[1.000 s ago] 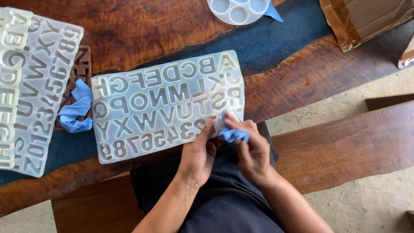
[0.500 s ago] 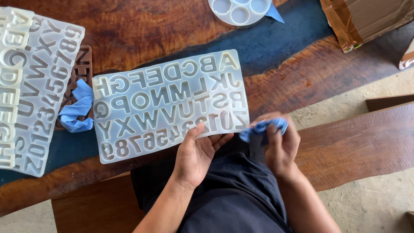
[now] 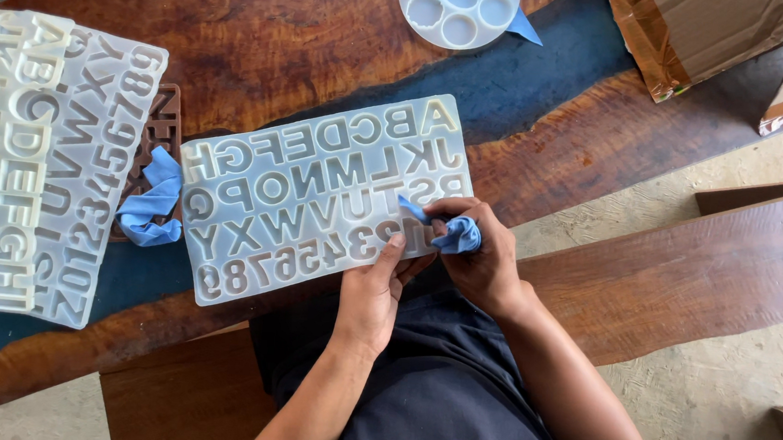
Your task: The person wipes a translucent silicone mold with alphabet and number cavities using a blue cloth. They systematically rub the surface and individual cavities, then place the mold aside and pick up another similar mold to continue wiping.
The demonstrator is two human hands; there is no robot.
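A clear silicone mould with raised letters and numbers (image 3: 309,194) lies on the wooden table's near edge. My left hand (image 3: 376,289) grips the mould's near right edge, thumb on top. My right hand (image 3: 478,251) is closed around a small blue cloth (image 3: 454,233) and presses it onto the mould's right end, beside the last letters.
A stack of similar clear letter moulds (image 3: 33,160) lies at the left, with a brown mould (image 3: 154,147) and a second blue cloth (image 3: 155,201) between them. A round white mould (image 3: 458,4) sits at the far edge. Cardboard boxes (image 3: 710,31) stand at the top right. A wooden bench (image 3: 690,265) runs under my arms.
My right hand, with the blue cloth, swung out to the right off the mould and has come back onto its right end. My left hand stayed on the near edge.
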